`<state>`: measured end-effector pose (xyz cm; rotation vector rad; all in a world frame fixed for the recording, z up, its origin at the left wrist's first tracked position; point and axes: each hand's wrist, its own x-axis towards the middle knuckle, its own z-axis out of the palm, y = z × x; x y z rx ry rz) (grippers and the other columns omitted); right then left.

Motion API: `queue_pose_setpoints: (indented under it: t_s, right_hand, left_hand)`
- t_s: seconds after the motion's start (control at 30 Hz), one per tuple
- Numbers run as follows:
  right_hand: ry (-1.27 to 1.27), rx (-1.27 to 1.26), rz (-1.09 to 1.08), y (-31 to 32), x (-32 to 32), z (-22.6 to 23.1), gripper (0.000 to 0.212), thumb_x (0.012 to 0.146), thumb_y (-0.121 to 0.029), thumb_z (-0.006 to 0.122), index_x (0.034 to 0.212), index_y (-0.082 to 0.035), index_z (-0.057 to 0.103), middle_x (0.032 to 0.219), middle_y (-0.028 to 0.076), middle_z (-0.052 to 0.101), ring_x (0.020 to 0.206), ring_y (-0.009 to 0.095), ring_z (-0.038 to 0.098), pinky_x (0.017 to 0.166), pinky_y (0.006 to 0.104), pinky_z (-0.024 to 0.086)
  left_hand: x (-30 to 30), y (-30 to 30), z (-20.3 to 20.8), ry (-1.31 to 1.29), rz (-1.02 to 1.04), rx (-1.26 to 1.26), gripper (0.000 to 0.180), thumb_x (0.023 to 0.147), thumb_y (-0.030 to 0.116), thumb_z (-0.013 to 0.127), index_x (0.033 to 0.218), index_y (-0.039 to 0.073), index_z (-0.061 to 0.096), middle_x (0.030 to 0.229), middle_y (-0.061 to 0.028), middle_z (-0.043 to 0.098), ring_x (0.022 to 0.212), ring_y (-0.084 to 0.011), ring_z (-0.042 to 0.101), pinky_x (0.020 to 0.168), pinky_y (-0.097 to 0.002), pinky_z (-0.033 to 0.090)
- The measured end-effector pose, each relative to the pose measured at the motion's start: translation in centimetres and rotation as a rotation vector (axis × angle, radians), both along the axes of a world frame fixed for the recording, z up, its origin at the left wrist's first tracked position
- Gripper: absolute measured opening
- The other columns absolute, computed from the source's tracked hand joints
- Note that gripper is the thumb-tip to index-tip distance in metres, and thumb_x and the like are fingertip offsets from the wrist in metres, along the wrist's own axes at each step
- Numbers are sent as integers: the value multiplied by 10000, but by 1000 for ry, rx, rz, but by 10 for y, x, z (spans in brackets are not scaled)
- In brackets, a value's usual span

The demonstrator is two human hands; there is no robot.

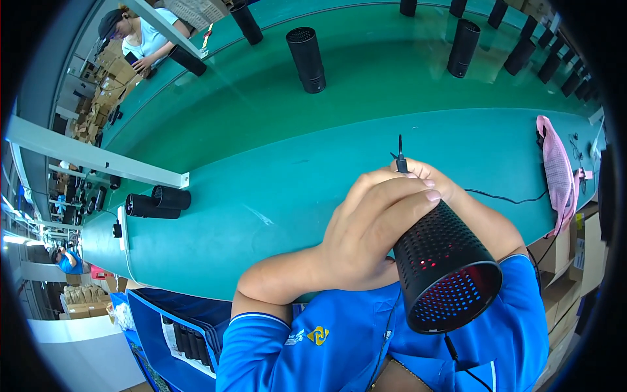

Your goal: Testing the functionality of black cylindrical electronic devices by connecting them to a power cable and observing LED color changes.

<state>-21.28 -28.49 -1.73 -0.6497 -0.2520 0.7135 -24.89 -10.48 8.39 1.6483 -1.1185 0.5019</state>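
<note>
Above green matte bench (274, 196), left hand (369, 228) clamped round black perforated cylinder (444, 268), right hand (431, 175) pinching thin black tool (400, 155)

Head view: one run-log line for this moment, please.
left hand: grips perforated black cylinder | right hand: mostly hidden, at its far end by black tool tip | green bench

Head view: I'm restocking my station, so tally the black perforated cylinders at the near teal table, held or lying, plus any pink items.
Held black perforated cylinder, gripped by the left hand: 1
Lying black perforated cylinders, at the left end of the teal table: 2
Pink mesh bag, at the right end: 1
Total: 4
</note>
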Motion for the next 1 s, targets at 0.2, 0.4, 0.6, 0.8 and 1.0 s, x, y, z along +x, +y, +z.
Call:
queue_pose_setpoints:
  t_s: [0.2, 0.4, 0.6, 0.8, 1.0]
  right_hand:
    - [-7, -81, -57, 6, -2, 7, 416, 742, 47, 674, 1130, 8, 528, 959, 89, 626, 807, 125, 617, 728, 220, 507]
    - [-20, -103, -40, 9, 1, -1, 402, 742, 37, 679, 1118, 16, 539, 954, 90, 633, 801, 126, 621, 713, 223, 512]
    - [11, -41, 37, 10, 0, 9, 344, 751, 30, 670, 1078, 25, 563, 912, 90, 641, 780, 123, 622, 675, 222, 513]
    - [37, -48, 75, 8, 0, 2, 229, 799, -28, 644, 1017, 18, 590, 867, 88, 644, 745, 118, 614, 635, 221, 504]
    - [104, -55, 52, 12, -7, -15, 161, 854, -110, 602, 970, 2, 598, 843, 89, 641, 709, 121, 606, 606, 235, 497]
  left_hand:
    - [2, 2, 0, -47, 7, -16, 488, 680, 88, 704, 1132, 15, 536, 1105, -152, 564, 942, -296, 528, 823, -376, 455]
    - [2, 2, -4, -51, 10, -74, 480, 685, 91, 705, 1129, 13, 540, 1111, -156, 564, 935, -287, 534, 824, -374, 455]
    - [3, 5, -3, -48, 17, -36, 483, 680, 89, 706, 1127, 10, 540, 1109, -153, 567, 931, -283, 539, 824, -373, 455]
    - [3, 7, -2, -26, 1, -25, 495, 672, 87, 706, 1130, 5, 537, 1104, -151, 571, 925, -282, 544, 823, -370, 457]
    - [4, 7, -4, -24, -11, -51, 506, 666, 88, 709, 1133, 0, 534, 1103, -152, 571, 920, -285, 545, 824, -368, 459]
